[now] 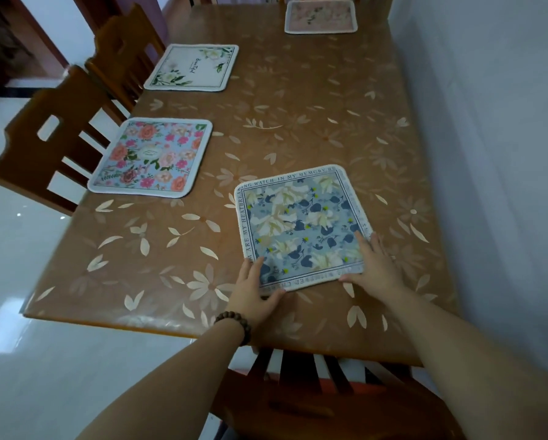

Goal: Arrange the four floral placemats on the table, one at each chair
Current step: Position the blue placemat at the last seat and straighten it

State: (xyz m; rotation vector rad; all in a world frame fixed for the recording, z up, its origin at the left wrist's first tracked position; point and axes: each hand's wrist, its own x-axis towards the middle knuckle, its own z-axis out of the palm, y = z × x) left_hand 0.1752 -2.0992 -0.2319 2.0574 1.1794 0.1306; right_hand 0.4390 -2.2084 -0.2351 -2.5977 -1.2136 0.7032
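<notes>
The left hand (254, 292) lies flat, fingers spread, on the near-left corner of the blue floral placemat (301, 227) — the right hand (374, 265) presses open-palmed on its near-right corner, gripping nothing, on the tabletop (298, 106).

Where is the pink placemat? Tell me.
In the head view, the pink placemat lies at the table's far end, top right, beyond the white placemat.

A wooden table (298, 128) under a glossy leaf-patterned cover fills the centre, with wooden chairs (44, 144) at nine and six o'clock, a pale wall (488, 122) at three o'clock and shiny white floor (12, 265) at eight.
</notes>
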